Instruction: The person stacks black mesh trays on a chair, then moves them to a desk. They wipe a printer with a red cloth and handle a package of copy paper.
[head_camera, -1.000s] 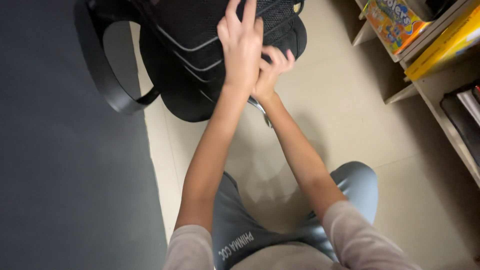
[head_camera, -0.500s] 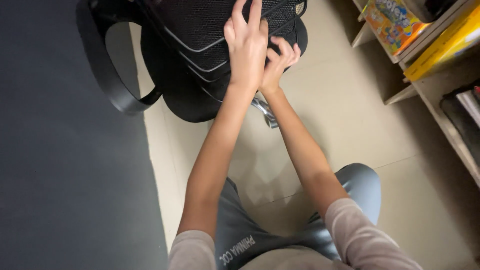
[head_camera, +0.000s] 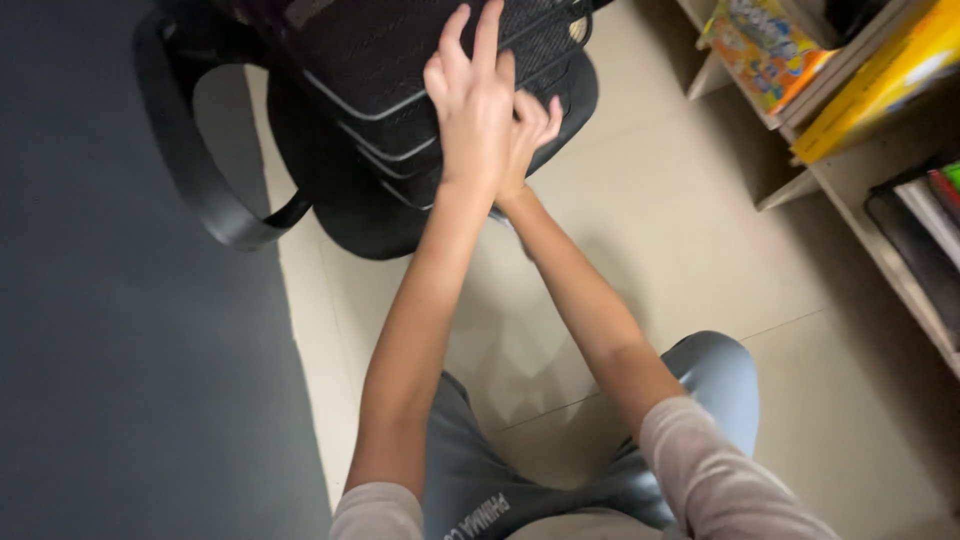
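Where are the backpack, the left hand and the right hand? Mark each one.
backpack (head_camera: 370, 90), head view, on its black mesh front panel.
left hand (head_camera: 475, 105), head view, on the back of the hand.
right hand (head_camera: 530, 125), head view, on the fingers showing beside the left hand.

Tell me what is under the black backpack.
Under the black backpack lies pale tiled floor, with a dark mat alongside. The left hand and right hand cover its near edge.

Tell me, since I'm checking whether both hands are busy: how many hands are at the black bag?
2: the left hand spread flat on the black mesh bag, and the right hand beside it, partly hidden behind the left.
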